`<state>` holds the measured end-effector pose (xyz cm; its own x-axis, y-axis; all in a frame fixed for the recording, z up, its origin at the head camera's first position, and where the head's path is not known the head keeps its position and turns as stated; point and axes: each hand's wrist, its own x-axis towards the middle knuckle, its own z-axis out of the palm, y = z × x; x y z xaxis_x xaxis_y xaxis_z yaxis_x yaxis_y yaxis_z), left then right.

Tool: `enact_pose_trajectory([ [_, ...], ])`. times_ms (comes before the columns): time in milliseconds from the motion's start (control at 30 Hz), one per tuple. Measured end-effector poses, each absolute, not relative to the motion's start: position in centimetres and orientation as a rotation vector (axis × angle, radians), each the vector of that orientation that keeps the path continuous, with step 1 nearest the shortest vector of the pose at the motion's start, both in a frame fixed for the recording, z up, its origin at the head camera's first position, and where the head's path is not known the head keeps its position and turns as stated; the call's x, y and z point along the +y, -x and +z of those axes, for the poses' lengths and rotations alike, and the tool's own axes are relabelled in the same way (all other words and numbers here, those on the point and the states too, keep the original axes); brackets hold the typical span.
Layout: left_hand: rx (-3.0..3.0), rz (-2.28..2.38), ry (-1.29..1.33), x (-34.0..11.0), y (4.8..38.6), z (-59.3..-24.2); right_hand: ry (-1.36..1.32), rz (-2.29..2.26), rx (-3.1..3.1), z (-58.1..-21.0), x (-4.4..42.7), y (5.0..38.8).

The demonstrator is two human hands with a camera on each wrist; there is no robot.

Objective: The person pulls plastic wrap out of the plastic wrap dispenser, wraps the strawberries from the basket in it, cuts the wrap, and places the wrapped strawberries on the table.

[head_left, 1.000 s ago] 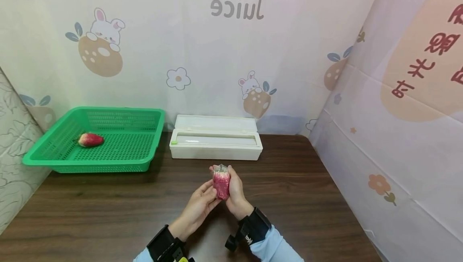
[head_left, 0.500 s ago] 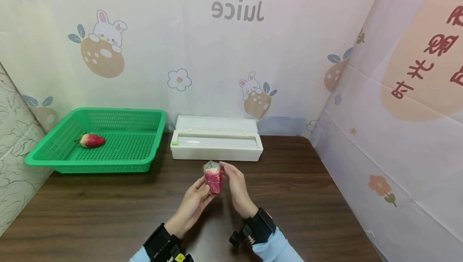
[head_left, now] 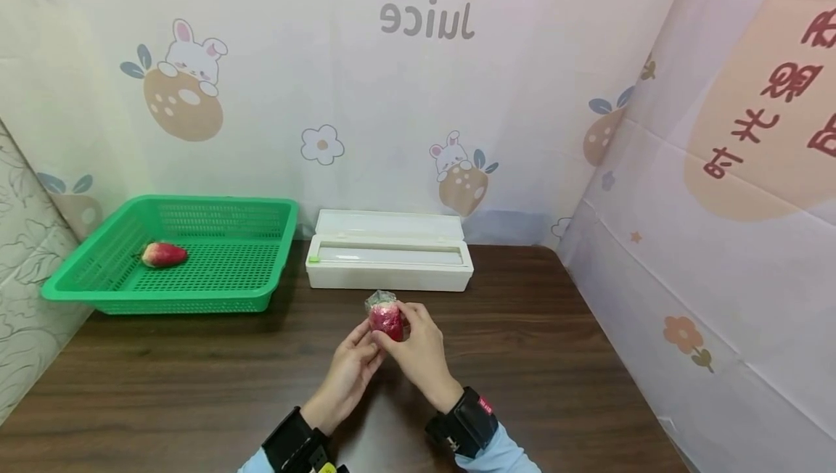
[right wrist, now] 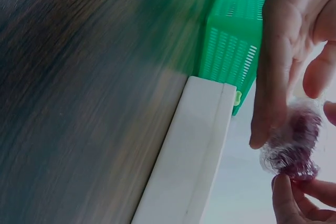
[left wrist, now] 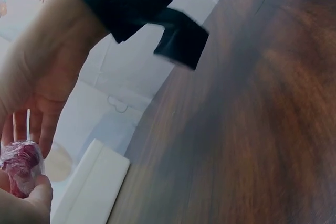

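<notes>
A red radish (head_left: 387,321) with a pale top is wrapped in clear plastic film, which bunches up loosely at that pale end. My left hand (head_left: 347,371) holds it from the left, the thumb (left wrist: 42,191) pressed on the wrapped side. From the right, my right hand (head_left: 423,357) pinches it between thumb and fingers. Both hands are just above the table, in front of the white box. In the right wrist view, crinkled film (right wrist: 275,157) shows between the two hands. The hands hide part of the radish.
A green basket (head_left: 261,286) at the back left holds another red radish (head_left: 165,254). Beside it is a long white plastic-wrap dispenser box (head_left: 390,278) with its lid (head_left: 390,223) raised. The brown wooden table (head_left: 555,386) meets printed cloth walls behind and at the sides.
The right hand moved off the radish, fingers extended beside it, and now pinches it again. The left hand kept hold and shifted slightly left. The basket and box stayed put.
</notes>
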<state>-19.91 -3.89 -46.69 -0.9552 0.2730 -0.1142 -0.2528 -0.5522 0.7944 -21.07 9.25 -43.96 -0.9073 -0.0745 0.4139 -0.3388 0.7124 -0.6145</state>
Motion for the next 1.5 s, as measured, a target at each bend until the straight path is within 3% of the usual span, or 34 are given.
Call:
enact_pose_trajectory([
  [500,1.314,2.510,0.063,-3.5,20.1,-46.9,-0.139,1.237,-2.495,-44.6,11.1,22.8],
  [767,1.349,2.489,0.148,-5.5,19.4,-47.5,0.202,1.129,-2.442,-43.2,19.8,27.2],
  [1033,1.390,2.445,0.191,-5.9,18.9,-48.0,0.437,0.873,-2.674,-46.1,28.4,31.8],
  [1500,1.374,2.446,0.257,-5.5,18.6,-48.4,0.565,0.808,-2.834,-46.8,30.9,32.9],
])
